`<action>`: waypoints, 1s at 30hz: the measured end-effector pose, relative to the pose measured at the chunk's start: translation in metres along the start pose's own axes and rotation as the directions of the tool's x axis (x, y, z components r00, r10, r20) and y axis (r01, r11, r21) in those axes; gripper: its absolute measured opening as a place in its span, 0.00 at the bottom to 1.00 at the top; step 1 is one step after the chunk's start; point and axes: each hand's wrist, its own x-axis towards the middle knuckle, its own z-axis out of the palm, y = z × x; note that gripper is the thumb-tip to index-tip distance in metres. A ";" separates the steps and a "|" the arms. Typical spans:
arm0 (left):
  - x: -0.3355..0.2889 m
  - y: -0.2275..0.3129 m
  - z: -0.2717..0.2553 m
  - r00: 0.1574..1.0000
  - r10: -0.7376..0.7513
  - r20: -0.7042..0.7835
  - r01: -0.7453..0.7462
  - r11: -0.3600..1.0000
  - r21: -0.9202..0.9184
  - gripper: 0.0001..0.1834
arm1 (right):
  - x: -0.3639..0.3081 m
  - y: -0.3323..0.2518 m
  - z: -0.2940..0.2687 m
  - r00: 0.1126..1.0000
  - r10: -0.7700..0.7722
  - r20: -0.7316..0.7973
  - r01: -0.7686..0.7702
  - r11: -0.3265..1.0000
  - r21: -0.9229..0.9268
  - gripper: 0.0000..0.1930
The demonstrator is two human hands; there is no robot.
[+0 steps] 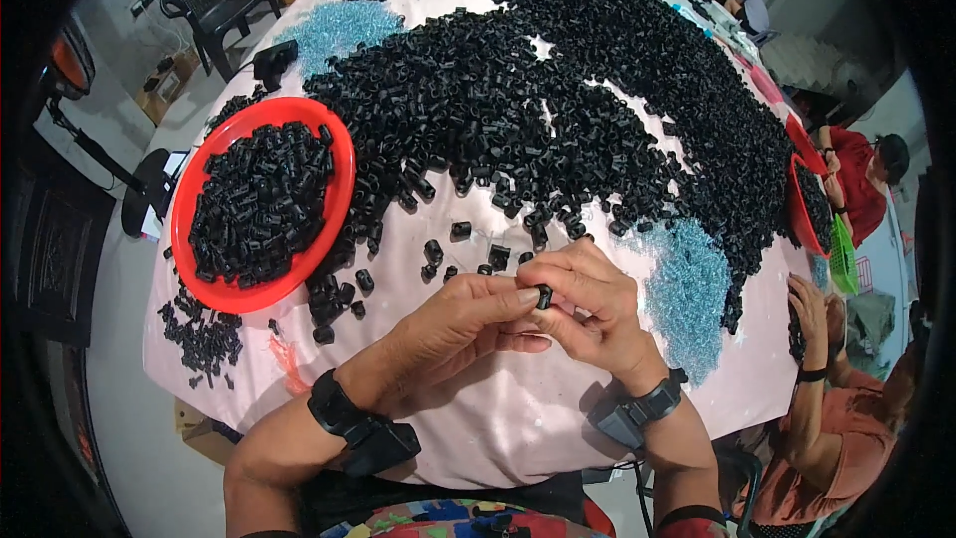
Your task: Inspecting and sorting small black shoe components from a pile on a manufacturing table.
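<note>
A small black plastic part [544,296], short and tube-like, is held between both hands above the near part of the table. My right hand [603,314] is closed, pinching it between thumb and fingers. From the other side, my left hand [460,321] presses its thumb tip against the same part, its fingers curled beneath. Whether a second tiny piece sits in the fingers cannot be seen. Just beyond my hands, several loose black plastic pieces [461,230] lie scattered on the pink cloth [468,443].
A red basin [348,154] of black parts stands at the left, with smaller black pieces [204,341] before it. A large black heap [448,80] covers the far table. Clear bluish pieces [687,299] lie in piles. Co-workers [832,428] sit along the right edge.
</note>
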 end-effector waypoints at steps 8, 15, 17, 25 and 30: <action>0.000 -0.001 -0.005 0.997 0.021 -0.072 -0.016 0.997 0.070 0.19 | 0.001 0.004 0.003 0.998 -0.020 -0.056 0.017 0.998 -0.062 0.26; -0.001 -0.003 -0.002 0.997 0.025 -0.079 -0.027 0.999 -0.022 0.18 | -0.003 0.004 0.000 0.999 -0.006 -0.034 0.004 0.998 -0.058 0.23; -0.002 -0.002 -0.003 0.997 0.029 -0.075 -0.029 1.000 -0.009 0.18 | -0.003 0.004 -0.001 0.999 -0.012 -0.048 0.009 0.997 -0.076 0.21; -0.004 0.001 0.003 0.994 0.045 -0.102 -0.042 0.999 0.032 0.18 | 0.002 -0.003 0.003 0.998 -0.038 -0.045 0.034 0.997 -0.076 0.20; -0.021 0.015 0.009 0.964 0.149 -0.219 -0.115 0.980 0.164 0.17 | -0.004 -0.001 -0.008 0.944 0.307 -0.121 -0.305 0.952 0.038 0.12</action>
